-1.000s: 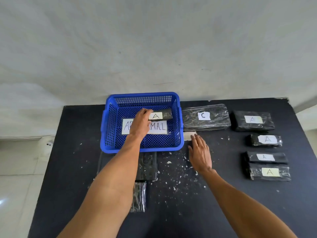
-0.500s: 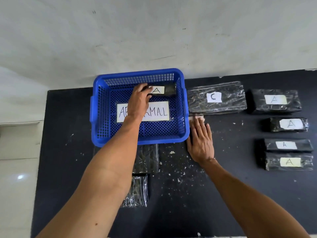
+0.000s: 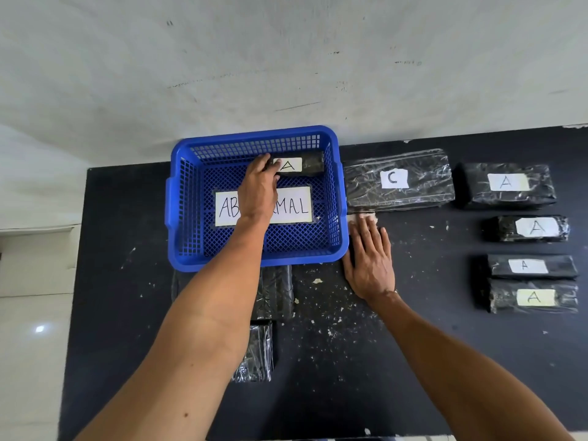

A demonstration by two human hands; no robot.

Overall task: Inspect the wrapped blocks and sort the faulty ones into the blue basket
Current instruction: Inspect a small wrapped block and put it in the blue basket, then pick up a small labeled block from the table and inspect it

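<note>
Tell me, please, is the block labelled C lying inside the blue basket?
No, the block labelled C lies on the black table beside the blue basket.

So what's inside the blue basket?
Inside the blue basket lies one black wrapped block marked A, at the far side, its end held by the left hand. A white sign lies on the bottom; the hand covers its middle letters, so only AB and MAL show.

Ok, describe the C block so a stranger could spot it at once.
Find the blue basket on the black table. Directly right of it lies a long wrapped block, black under shiny film. It alone carries a white label reading C; the other labelled blocks all read A.
</note>
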